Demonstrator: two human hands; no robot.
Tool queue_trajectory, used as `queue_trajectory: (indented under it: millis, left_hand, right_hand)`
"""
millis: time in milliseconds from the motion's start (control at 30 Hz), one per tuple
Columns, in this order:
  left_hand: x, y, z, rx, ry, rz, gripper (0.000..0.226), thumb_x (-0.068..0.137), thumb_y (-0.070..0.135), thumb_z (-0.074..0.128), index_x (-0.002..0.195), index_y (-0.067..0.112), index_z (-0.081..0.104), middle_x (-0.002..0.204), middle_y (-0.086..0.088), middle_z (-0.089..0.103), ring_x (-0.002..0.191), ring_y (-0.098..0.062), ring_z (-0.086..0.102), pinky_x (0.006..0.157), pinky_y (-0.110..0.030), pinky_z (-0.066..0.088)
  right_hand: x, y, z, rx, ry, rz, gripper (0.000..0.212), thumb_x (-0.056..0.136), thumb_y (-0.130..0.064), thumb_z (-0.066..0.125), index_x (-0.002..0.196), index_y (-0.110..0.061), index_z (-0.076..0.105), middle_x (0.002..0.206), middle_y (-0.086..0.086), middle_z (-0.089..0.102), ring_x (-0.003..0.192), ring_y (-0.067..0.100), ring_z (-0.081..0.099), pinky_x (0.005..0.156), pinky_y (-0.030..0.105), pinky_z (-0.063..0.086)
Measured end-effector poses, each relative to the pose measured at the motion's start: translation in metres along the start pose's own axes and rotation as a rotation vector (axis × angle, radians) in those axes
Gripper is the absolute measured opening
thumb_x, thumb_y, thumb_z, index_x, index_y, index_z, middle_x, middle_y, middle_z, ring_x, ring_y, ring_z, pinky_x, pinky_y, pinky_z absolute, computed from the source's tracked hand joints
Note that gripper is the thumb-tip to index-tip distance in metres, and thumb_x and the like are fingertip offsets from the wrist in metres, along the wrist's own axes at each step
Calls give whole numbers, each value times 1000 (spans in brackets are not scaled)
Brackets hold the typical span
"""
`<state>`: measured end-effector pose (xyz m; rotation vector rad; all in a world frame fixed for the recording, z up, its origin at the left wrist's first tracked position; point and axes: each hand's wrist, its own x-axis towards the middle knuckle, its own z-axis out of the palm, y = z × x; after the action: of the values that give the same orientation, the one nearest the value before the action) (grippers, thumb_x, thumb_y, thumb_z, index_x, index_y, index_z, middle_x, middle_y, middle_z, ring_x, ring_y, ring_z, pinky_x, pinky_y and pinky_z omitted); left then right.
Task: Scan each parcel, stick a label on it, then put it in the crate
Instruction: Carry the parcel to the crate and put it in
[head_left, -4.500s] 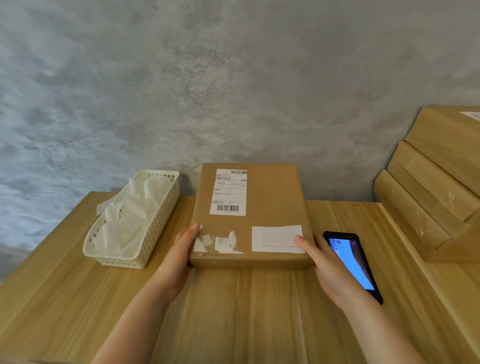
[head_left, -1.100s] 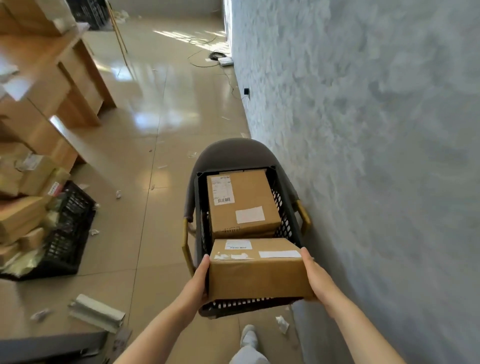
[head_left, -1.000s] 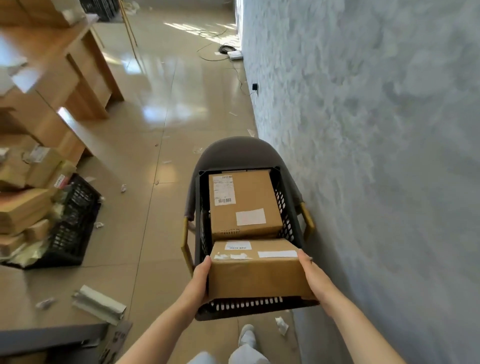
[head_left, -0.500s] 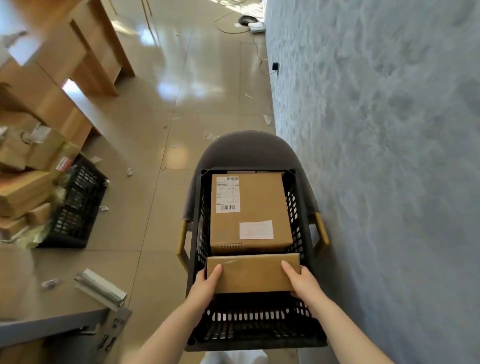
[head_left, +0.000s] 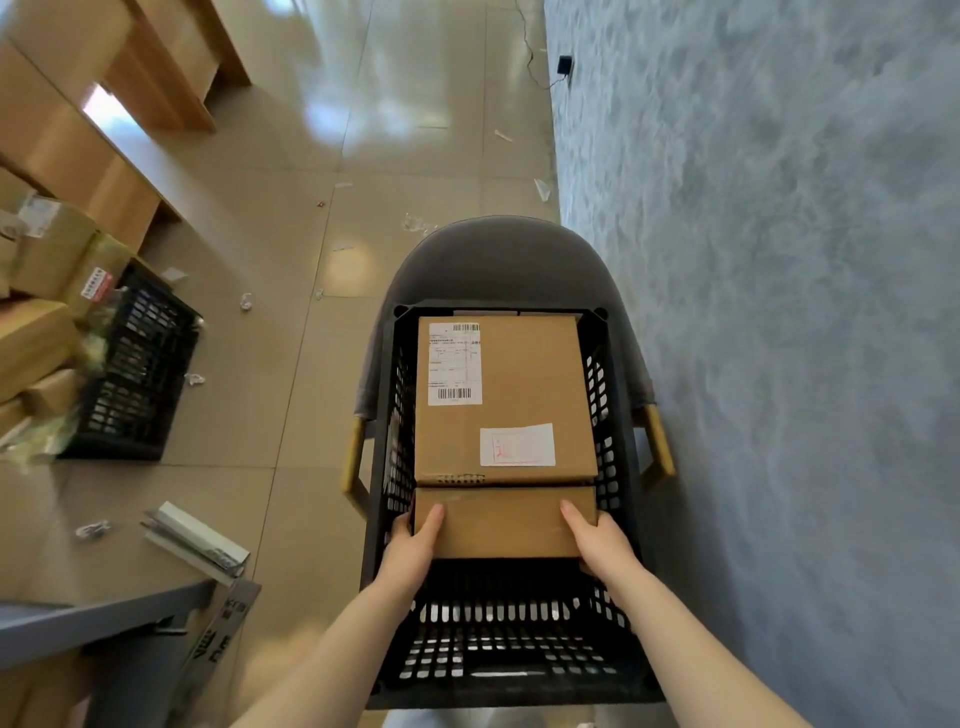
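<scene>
A brown cardboard parcel stands on edge inside the black slatted crate, its plain side toward me. My left hand holds its left end and my right hand holds its right end. Behind it in the crate lies a second parcel, flat, with a white barcode label and a smaller white sticker on top. The crate sits on a grey chair.
A grey textured wall runs along the right. A second black crate with piled parcels stands at the left on the tiled floor. Paper scraps litter the floor. A grey surface edge is at lower left.
The parcel went from the table to the crate, was tipped onto its edge and lowered inside against the flat parcel. Both hands followed it down.
</scene>
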<state>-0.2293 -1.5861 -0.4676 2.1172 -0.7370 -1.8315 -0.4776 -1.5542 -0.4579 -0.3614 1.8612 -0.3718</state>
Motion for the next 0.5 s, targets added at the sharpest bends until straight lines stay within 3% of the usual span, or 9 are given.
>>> queue_trajectory:
  millis: [233,367,500]
  left_hand:
    - [-5,0,2,114,87,82,79,93,56,54,155,19,19,152,-7,41,139,-29,41,115,-47,35]
    - [-19,13,5,238,141,250,82,96,45,56,158,18,10,161,-7,25,148,-26,26,119,-44,27]
    - [-36,21,2,434,180,420,79,97,40,56,157,18,11,161,-4,23,148,-22,22,121,-43,24]
  right_hand:
    - [-6,-3,1,-201,62,-85,74,95,-60,48,148,-11,33,140,8,52,126,29,52,105,42,45]
    - [-20,-9,0,-268,101,-189,77,95,-55,49,154,-14,20,152,9,40,136,28,44,110,46,42]
    - [-41,-12,-2,-363,153,-294,76,98,-41,52,157,-14,14,159,8,28,144,26,33,115,44,35]
